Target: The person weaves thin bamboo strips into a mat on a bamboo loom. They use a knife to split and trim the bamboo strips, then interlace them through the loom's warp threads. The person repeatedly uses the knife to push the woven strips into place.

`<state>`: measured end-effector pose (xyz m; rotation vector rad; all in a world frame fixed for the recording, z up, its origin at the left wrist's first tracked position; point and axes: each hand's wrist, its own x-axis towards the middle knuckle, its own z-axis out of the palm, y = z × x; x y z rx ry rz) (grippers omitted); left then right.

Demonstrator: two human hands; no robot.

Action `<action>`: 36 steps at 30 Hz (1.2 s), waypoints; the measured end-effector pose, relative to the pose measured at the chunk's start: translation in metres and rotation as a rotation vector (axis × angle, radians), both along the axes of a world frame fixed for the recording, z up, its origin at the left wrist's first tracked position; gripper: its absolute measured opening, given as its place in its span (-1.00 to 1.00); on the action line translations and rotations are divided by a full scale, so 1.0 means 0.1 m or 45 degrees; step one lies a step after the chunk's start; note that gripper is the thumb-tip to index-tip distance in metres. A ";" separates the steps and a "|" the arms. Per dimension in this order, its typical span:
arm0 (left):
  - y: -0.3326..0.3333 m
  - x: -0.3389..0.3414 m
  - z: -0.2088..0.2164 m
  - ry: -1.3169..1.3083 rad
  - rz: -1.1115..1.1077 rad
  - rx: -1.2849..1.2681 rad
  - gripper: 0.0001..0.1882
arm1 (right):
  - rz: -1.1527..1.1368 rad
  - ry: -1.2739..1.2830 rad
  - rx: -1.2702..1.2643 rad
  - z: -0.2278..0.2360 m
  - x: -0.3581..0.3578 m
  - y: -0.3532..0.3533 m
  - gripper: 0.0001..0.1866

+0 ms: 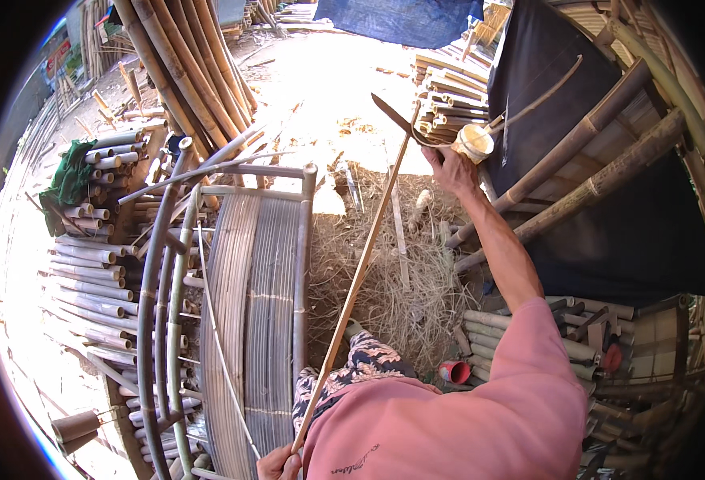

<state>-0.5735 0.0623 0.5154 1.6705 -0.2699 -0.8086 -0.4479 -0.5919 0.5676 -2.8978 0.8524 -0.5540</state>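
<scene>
This is an open-air bamboo workshop around me — cut poles (96, 270) stacked at the left of the frame, tall culms (184, 72) leaning upper left, a slatted bamboo bench (232, 264) left of centre, shavings (428, 296) strewn thickly mid-frame — and a machete (392, 114) at one end of a long bamboo strip (354, 294).

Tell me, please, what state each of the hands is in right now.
Left hand: closed, holding the long bamboo strip near its lower end.
Right hand: closed, holding the dark-bladed knife.
</scene>
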 end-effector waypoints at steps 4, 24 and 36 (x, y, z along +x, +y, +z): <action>-0.26 -0.07 0.06 0.264 0.047 -0.015 -0.52 | 0.021 -0.041 0.022 -0.09 0.12 -0.82 -0.34; -3.57 1.03 0.17 0.376 0.440 -0.370 -0.67 | 1.119 -0.195 0.438 -0.87 -0.22 0.72 -0.42; -3.48 0.92 0.30 0.207 0.368 -0.202 -0.64 | 1.112 -0.412 0.516 -0.95 -0.03 0.67 -0.39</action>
